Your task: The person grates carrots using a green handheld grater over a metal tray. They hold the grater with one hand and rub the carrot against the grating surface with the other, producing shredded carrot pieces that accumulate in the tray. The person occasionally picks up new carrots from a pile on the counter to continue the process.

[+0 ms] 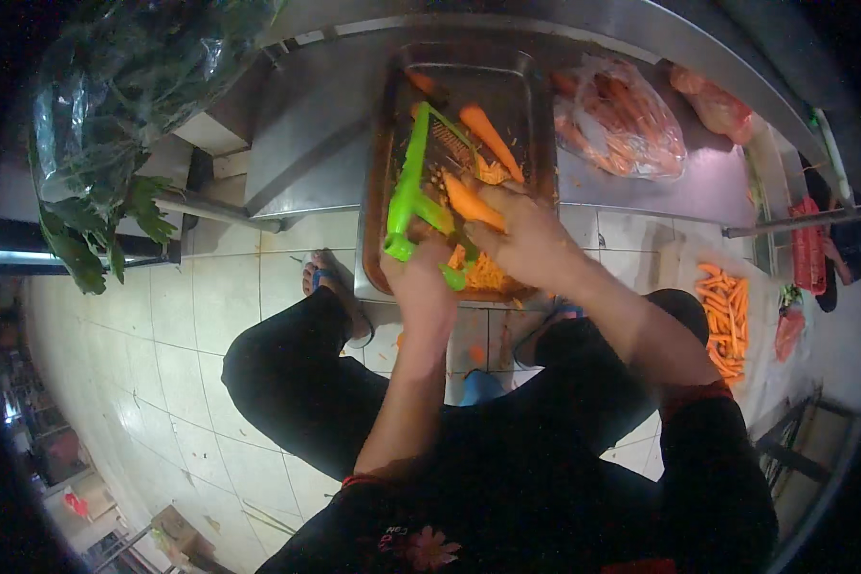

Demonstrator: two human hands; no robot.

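A deep metal tray (549,143) lies before me. Tilted inside it is a green plastic-framed grater (410,183), and my left hand (427,269) is closed around its lower handle end. Between the fingers of my right hand (527,229) is a peeled carrot (471,202), over the grater's lower right side; whether it touches the blade cannot be told. Another whole carrot (491,142) rests in the tray beyond, and a further carrot (422,80) lies in the far left corner. Shredded carrot (491,276) is heaped at the near end, partly hidden by my hands.
The tray stands on a steel shelf (316,151). Bagged carrots (620,122) lie right of it. Leafy greens in plastic (136,93) hang over the left. Many peeled carrots (723,323) are at right. A person's arm (838,262) shows at far right.
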